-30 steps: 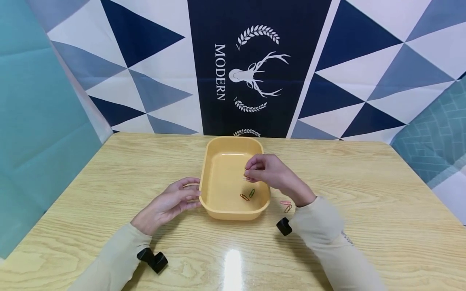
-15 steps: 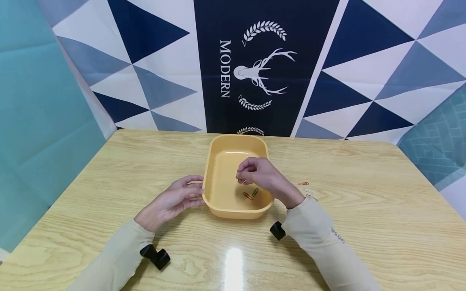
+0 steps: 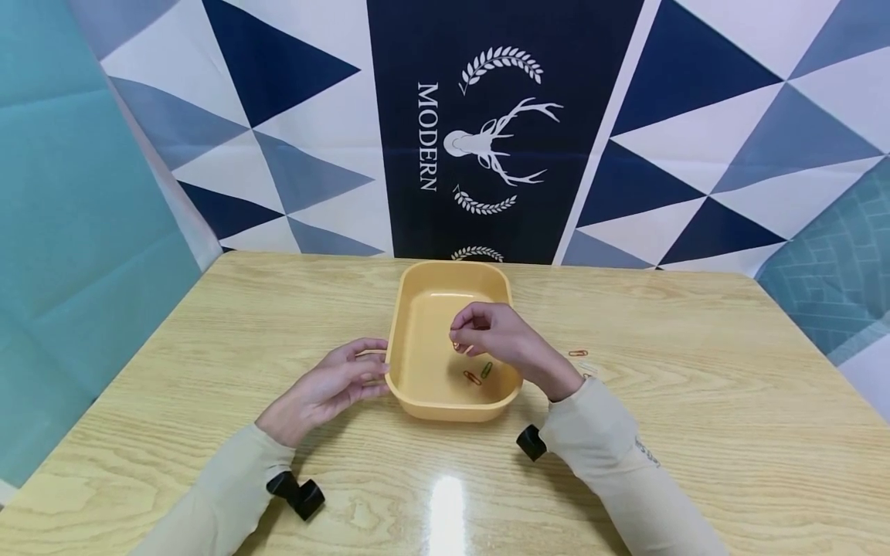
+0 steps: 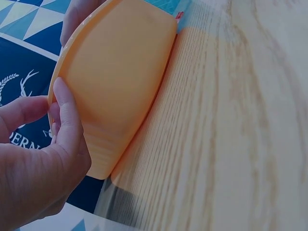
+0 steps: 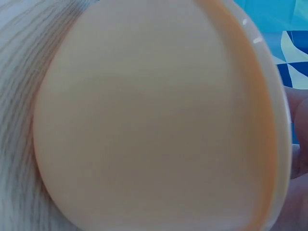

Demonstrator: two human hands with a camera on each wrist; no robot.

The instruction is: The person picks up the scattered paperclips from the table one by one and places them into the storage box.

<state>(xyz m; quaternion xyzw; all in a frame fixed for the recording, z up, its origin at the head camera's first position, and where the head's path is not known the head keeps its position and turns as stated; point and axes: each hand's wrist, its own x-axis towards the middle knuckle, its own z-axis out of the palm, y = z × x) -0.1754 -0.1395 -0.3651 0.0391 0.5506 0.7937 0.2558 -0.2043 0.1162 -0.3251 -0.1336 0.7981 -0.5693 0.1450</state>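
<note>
1x tan plastic tray [image 3: 427, 355]: sitting on wood-grain worktop [image 3: 243, 332], approx. centre, far half, opening facing up.
1x L hand [image 3: 327, 386]: fingers spreading loosely, slightly bent, tips touching tray's L rim & outer wall.
1x R hand [image 3: 497, 336]: hovering over tray interior, R side; thumb & fingers closing in a pinch on 1x small reddish clip [image 3: 455, 346], mostly hidden by fingertips.
2x paper clips in tray: orange-red clip [image 3: 473, 378] & green clip [image 3: 486, 371], both lying on tray floor, near end, R of ctr., side by side.
Loose clips, R of tray, lying on worktop: red clip [image 3: 578, 353]; pale clip [image 3: 587, 367] just beside; another reddish clip [image 3: 588, 377], partly hiding behind R sleeve [image 3: 591, 428].
Backdrop: blue/white triangle-print cloth [image 3: 306, 131] w/ "MODERN" panel, hanging behind worktop.
</note>
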